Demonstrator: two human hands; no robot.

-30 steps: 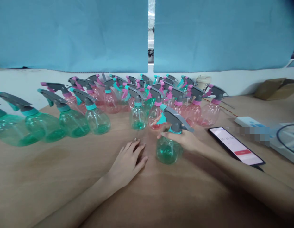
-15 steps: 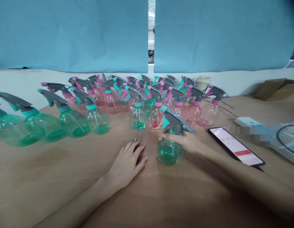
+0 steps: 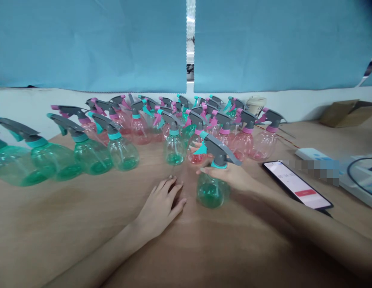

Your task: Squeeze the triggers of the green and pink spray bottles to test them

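Observation:
My right hand (image 3: pixel 232 176) is wrapped round the neck of a green spray bottle (image 3: pixel 210 193) with a grey trigger head and teal nozzle; the bottle stands upright on the wooden table (image 3: pixel 83 224). My left hand (image 3: pixel 160 208) lies flat on the table just left of that bottle, fingers stretched out, holding nothing. Behind both hands stand several more spray bottles, green ones such as (image 3: pixel 122 152) and pink ones such as (image 3: pixel 264 142).
A phone (image 3: pixel 296 184) with a lit screen lies right of my right arm. Further right lie a white device (image 3: pixel 314 154) and a cable (image 3: pixel 360 172). A paper cup (image 3: pixel 255 105) and a cardboard box (image 3: pixel 344 113) sit near the back wall under blue cloth.
The held bottle shifted very slightly under my right hand. My left hand has stayed flat in the same spot.

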